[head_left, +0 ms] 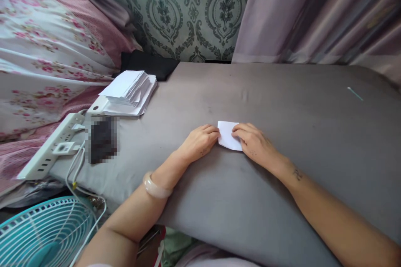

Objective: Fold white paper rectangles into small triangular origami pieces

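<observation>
A small folded white paper (228, 133) lies flat on the grey cloth-covered surface (282, 104). My left hand (200, 142) rests knuckles-up at the paper's left edge, fingers curled and pressing on that edge. My right hand (254, 142) lies over the paper's right side, its fingers bent and pressing the paper down. A pale bangle (155, 187) sits on my left wrist.
A stack of white papers (130, 89) lies at the surface's far left, with a white power strip (53, 144), cables and a blurred dark object (102, 138) nearby. A teal fan grille (44, 233) is at the lower left. Floral bedding lies left; curtains hang behind. A thin teal stick (355, 94) lies far right.
</observation>
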A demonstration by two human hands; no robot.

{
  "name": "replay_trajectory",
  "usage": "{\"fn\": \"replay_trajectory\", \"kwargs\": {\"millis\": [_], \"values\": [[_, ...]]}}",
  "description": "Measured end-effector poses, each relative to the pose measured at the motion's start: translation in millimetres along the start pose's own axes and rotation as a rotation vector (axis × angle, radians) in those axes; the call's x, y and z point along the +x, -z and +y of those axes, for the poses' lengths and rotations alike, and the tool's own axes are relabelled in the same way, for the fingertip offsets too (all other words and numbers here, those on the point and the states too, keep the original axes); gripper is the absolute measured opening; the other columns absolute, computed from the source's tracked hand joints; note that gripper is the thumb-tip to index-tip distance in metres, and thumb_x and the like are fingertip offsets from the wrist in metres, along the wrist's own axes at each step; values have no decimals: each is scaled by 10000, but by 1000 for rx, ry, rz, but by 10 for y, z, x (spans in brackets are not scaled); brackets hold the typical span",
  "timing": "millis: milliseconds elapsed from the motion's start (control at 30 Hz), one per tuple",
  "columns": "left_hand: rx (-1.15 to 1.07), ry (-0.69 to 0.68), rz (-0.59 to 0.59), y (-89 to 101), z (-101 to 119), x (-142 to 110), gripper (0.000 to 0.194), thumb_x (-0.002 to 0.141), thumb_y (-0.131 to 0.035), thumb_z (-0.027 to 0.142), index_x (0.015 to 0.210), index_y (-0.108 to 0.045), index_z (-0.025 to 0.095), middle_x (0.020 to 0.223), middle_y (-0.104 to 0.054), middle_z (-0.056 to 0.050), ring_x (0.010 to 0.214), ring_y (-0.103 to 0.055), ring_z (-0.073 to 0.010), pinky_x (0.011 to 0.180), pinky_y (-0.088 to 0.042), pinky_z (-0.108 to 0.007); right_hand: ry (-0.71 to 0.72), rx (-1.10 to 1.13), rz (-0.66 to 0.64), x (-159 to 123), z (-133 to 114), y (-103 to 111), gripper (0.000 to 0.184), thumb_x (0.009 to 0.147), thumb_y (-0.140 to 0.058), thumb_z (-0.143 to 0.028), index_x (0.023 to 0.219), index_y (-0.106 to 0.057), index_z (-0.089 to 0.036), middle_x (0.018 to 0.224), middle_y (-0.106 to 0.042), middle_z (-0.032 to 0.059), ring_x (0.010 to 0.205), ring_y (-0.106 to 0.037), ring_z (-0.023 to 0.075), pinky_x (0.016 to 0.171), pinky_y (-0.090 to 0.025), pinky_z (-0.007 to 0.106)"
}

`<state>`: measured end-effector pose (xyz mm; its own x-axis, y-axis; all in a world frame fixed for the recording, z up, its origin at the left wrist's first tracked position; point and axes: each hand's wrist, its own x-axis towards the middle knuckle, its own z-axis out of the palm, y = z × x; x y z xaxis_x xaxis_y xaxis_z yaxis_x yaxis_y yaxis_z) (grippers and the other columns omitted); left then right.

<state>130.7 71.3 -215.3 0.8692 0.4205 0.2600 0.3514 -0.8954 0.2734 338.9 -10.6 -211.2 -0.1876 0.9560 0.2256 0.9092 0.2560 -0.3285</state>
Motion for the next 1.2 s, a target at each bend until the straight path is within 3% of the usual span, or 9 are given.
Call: {"fn": "replay_trajectory", "kwargs": {"millis": [200, 300, 400, 567, 767, 1200], "values": [[-205, 193, 96, -100, -26, 20, 191, 904, -533, 176, 974, -711, 183, 1083, -674, -71, 1000, -579, -194, 897, -504, -329, 24, 63, -139, -77, 56, 155, 494, 747, -414, 9, 1121, -674, -184, 1268, -624, 56, 1126, -559, 229, 967, -461, 378], [-294, 328, 125, -98, -4, 52, 118, 850, -624, 179, 887, -735, 196, 1036, -687, -54, 981, -570, -195, 899, -490, -330, -15, 154, -163, -78, 98, 187, 371, 789, -493, -87, 1074, -690, -218, 1261, -630, 41, 1144, -560, 229, 986, -451, 386], [-356, 424, 136, -76, 25, 86, 74, 815, -676, 201, 848, -742, 194, 1005, -694, -51, 949, -584, -191, 905, -476, -334, -146, 255, -77, -44, 128, 120, 185, 875, -527, -258, 901, -707, -220, 1173, -662, 40, 1060, -602, 214, 955, -463, 380], [-396, 491, 162, -66, 63, 135, 203, 875, -608, 334, 833, -743, 190, 974, -683, -70, 950, -600, -201, 944, -446, -364, -282, 296, 62, 0, 121, -47, 264, 899, -519, -351, 725, -643, -196, 1184, -628, 70, 1007, -620, 202, 908, -475, 356], [-343, 594, 132, -112, 100, 209, 242, 896, -559, 325, 800, -718, 169, 959, -643, -87, 957, -573, -213, 946, -435, -382, -307, 202, 176, 32, 103, -166, 365, 941, -421, -397, 705, -607, -190, 1090, -635, 114, 961, -619, 228, 890, -468, 382], [-249, 669, 233, -278, 75, 274, 268, 850, -602, 346, 654, -622, 163, 868, -594, -79, 898, -544, -226, 861, -456, -391, -375, 27, 209, 109, 98, -222, 352, 911, -474, -405, 636, -556, -201, 976, -598, 107, 821, -601, 214, 763, -481, 367]]}}
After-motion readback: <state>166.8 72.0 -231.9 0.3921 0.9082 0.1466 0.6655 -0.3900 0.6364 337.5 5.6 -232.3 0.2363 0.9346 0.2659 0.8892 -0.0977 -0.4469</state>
